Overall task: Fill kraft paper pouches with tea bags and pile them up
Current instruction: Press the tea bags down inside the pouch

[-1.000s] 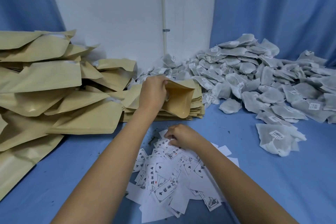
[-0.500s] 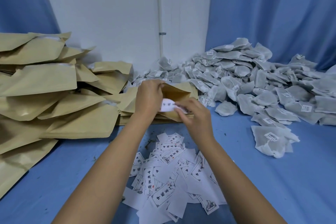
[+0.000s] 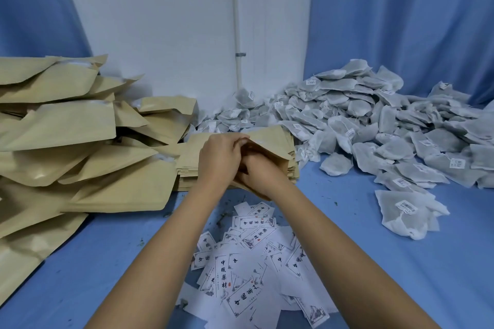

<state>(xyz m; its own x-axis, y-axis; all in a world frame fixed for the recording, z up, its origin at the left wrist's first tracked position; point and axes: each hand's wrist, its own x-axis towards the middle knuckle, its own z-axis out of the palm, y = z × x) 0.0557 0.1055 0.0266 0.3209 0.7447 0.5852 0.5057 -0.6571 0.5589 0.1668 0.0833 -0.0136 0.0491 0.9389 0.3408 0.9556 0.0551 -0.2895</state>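
A tan kraft paper pouch [image 3: 270,141], centre frame, was pinched open by the left hand [image 3: 217,160] for filling; the inserted right hand's [image 3: 256,175] state was concealed.

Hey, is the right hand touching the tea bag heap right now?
No, the right hand is tucked into the mouth of the kraft pouch that the left hand holds, apart from the tea bag heap.

The pouch [image 3: 270,141] between the left hand [image 3: 219,157] and the right hand [image 3: 256,176] is tan kraft paper, matt and smooth. The piled pouches [image 3: 66,141] left of the hands have the same paper, with a faint sheen in places. The tea bags [image 3: 374,128] right of the hands are pale, matt, fuzzy mesh. Below the hands, smooth white printed paper slips [image 3: 240,262] lie on matt blue cloth [image 3: 401,262].
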